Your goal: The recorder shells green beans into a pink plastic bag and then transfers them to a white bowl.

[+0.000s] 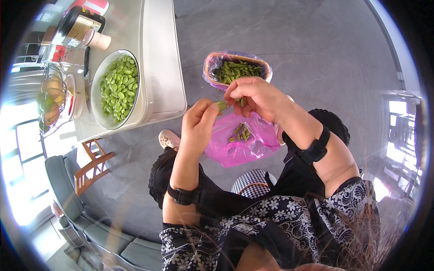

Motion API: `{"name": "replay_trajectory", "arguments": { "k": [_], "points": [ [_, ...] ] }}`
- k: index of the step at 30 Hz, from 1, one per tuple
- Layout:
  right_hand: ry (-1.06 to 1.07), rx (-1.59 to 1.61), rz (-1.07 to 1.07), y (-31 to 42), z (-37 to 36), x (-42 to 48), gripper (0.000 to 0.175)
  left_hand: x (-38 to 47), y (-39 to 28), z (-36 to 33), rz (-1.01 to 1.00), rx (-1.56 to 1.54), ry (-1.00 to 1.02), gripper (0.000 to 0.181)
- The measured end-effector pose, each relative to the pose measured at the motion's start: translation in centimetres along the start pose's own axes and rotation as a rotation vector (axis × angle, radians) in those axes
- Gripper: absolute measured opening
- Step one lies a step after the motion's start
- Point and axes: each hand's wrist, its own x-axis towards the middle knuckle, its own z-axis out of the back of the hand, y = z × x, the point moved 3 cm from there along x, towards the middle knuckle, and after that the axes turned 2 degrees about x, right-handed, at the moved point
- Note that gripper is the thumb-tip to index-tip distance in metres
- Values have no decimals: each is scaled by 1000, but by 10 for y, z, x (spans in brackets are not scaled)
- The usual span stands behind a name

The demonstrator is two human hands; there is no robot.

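Note:
My left hand pinches a green bean between thumb and forefinger; whether part of its pod is still on it is hard to tell. Close beside it, my right hand curls over a small greenish-brown piece of pod, partly hidden by the fingers. Below both hands a pink plastic bag lies open on the floor with several pods in it. Just beyond my right hand stands a plastic-lined basket holding many green pods.
On the white table at left, a white bowl is heaped with shelled green beans. Behind it are a wire fruit basket, a white cup and a dark bottle. A houndstooth stool is between my legs.

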Motion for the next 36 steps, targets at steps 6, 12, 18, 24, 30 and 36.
{"name": "replay_trajectory", "arguments": {
  "k": [6,12,18,24,30,36],
  "points": [
    [-80,-115,4,0,10,4,14,7,15,-6,246,-275,88,43],
    [-235,-459,204,9,26,13,18,11,22,-7,359,-427,96,63],
    [65,-727,424,-7,-8,-2,12,9,14,-20,289,-428,178,67],
    [31,-361,274,10,-2,-7,7,6,11,-11,367,-426,203,46],
    [172,-113,149,6,-8,-8,9,0,6,-12,320,-581,231,26],
    [149,-96,225,3,-14,-10,7,-3,13,-16,265,-629,247,24]
  ]
}}
